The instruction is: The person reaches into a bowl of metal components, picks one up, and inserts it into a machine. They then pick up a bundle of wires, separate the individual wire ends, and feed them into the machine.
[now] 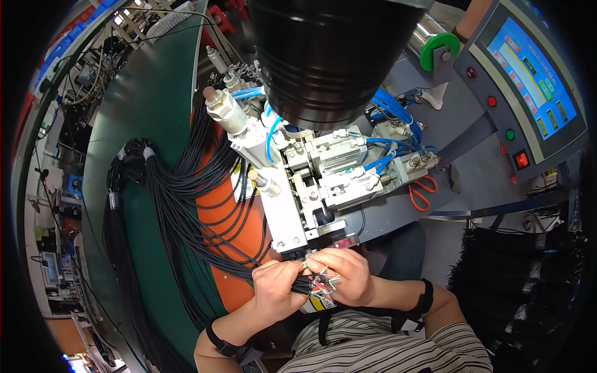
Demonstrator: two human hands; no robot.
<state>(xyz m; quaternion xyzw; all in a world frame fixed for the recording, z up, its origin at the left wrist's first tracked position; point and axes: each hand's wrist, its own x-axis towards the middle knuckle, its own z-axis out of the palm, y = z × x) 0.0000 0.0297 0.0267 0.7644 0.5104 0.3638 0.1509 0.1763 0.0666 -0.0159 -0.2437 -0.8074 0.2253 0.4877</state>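
Your left hand (277, 288) was closed around the black cables (303, 285), and your right hand (346, 275) had its fingers closed on the coloured wires (321, 287) coming out from them. These wires were between your two hands, just before the near edge of the white metal machine (283, 214). The orange board (225, 227) was lying to the left, under other dark cables (177, 186)

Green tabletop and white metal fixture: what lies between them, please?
In the head view, an orange board lies between the green tabletop and the white metal fixture, and black cables cross over it.
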